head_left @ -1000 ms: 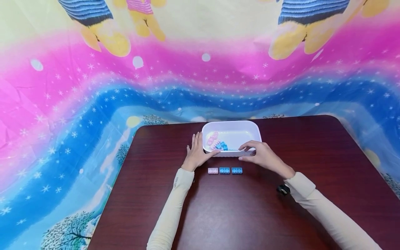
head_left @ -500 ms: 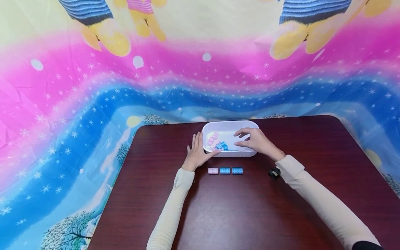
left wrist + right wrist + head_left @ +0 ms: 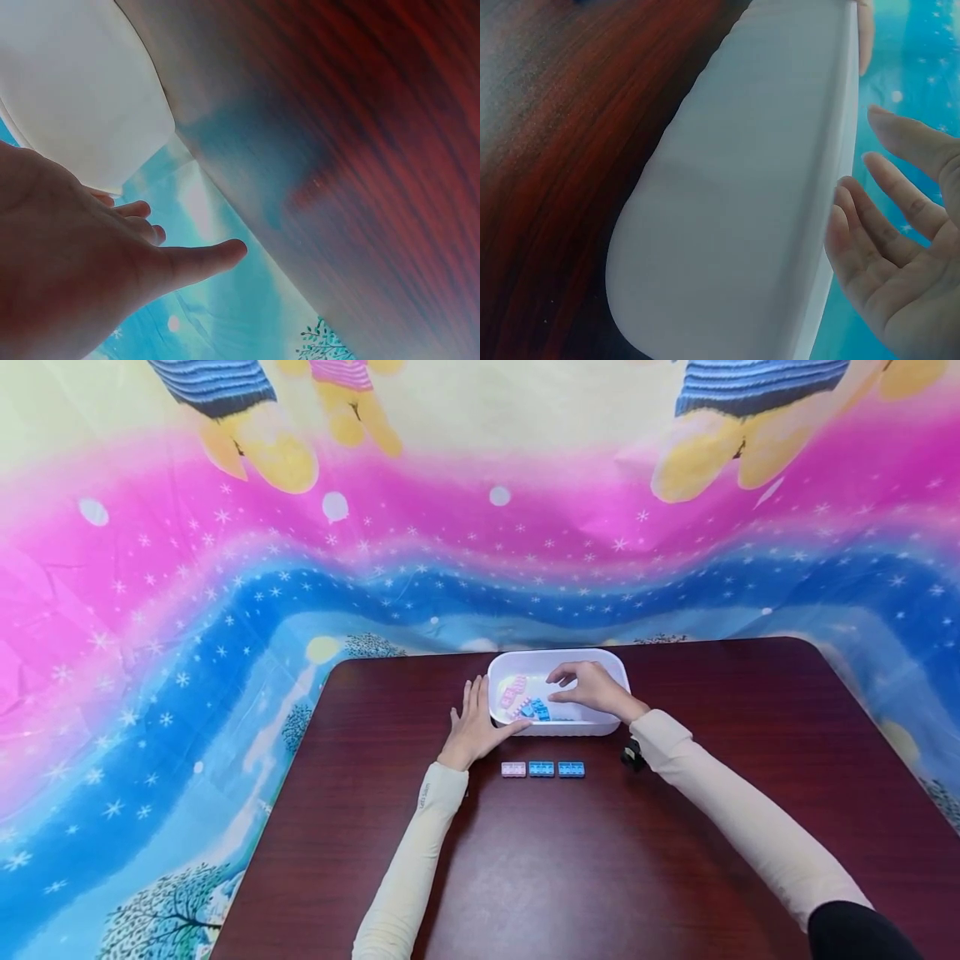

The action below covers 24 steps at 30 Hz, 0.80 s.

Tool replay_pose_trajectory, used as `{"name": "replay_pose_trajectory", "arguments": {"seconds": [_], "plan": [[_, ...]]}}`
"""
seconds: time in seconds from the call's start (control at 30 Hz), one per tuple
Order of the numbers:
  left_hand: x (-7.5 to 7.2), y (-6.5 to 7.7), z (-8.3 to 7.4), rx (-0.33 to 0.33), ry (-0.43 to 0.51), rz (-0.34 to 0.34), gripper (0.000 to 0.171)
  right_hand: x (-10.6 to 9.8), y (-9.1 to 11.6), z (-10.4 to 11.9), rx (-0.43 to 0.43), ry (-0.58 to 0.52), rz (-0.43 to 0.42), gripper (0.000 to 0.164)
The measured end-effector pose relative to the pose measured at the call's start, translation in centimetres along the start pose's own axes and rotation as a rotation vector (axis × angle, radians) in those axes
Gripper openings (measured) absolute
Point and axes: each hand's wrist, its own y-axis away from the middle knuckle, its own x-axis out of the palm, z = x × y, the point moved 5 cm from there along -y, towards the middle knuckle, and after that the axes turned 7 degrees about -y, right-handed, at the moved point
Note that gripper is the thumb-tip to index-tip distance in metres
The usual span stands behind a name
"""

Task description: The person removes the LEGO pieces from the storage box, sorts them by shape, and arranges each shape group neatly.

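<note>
A white plastic bin (image 3: pixel 570 729) stands near the table's far edge, with several pink toy bricks (image 3: pixel 513 691) and blue toy bricks (image 3: pixel 540 710) gathered in its left part. My left hand (image 3: pixel 472 727) rests against the bin's left side, fingers straight and thumb along the front rim. Over the bin's right half is my right hand (image 3: pixel 594 687), its fingers loosely bent and apart with nothing between them. In the right wrist view this hand (image 3: pixel 900 255) shows beside the bin's rim. Before the bin lie a pink brick (image 3: pixel 513 769), a blue brick (image 3: pixel 542 769) and another blue brick (image 3: pixel 572 769) in a row.
The dark red-brown table (image 3: pixel 525 877) ends just behind the bin. A patterned cloth (image 3: pixel 420 543) in pink, blue and cream hangs beyond it. A small black device (image 3: pixel 632 756) sits under the right cuff.
My right hand has moved left and away from me, from the bin's front right rim to over its inside. The left hand and the row of bricks have stayed put.
</note>
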Motion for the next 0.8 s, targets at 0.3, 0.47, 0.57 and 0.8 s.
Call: {"name": "replay_pose_trajectory", "arguments": {"seconds": [0.3, 0.47, 0.57, 0.8], "plan": [[0.0, 0.0, -0.1, -0.002, 0.005, 0.000, 0.122, 0.8, -1.3, -0.2, 0.021, 0.009, 0.059, 0.034], [0.1, 0.0, 0.0, -0.009, 0.010, 0.003, 0.123, 1.6, -2.1, -0.2, 0.032, 0.017, 0.093, 0.031], [0.2, -0.1, 0.1, -0.010, 0.012, 0.005, 0.123, 2.2, -2.2, -0.4, 0.075, 0.030, 0.120, 0.030], [0.2, -0.2, 0.1, -0.007, 0.003, 0.009, 0.124, 3.2, -2.1, -0.7, 0.156, 0.062, 0.162, 0.032]]}}
